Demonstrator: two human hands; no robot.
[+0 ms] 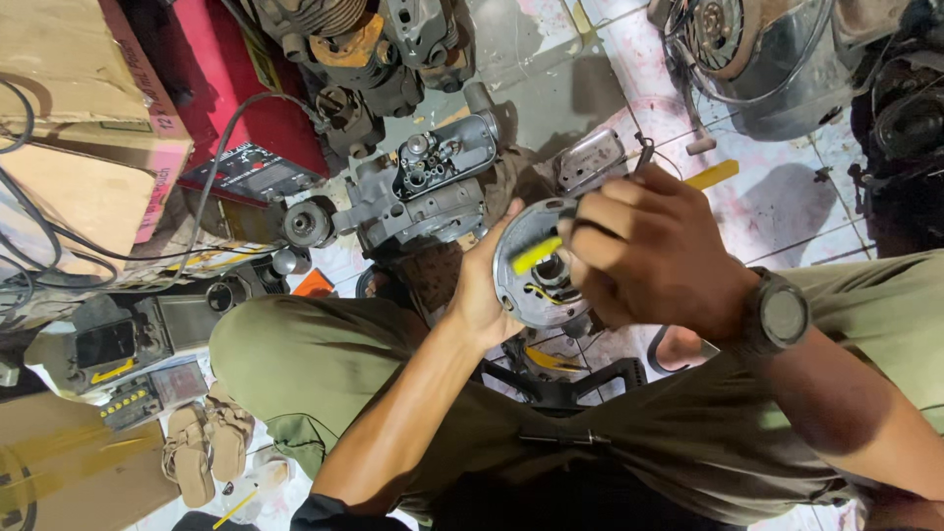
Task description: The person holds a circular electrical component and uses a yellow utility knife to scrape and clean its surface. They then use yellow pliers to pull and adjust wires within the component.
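Left hand (482, 290) grips round grey metal stator plate (526, 270) by its rim; right hand (654, 256) clamps yellow-handled tool (539, 253) against it. Grey engine casing (428, 187) just behind.

left hand (482, 295) grips a round metal plate (531, 265); right hand (654, 256) holds a yellow-handled tool (541, 252) against it above the tiled floor (787, 197).

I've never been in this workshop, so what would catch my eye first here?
At centre, the left hand holds a round metal plate while the right hand, wearing a dark wristwatch, works a yellow-handled tool on it. Just above sits a grey engine casing; cardboard boxes fill the upper left.
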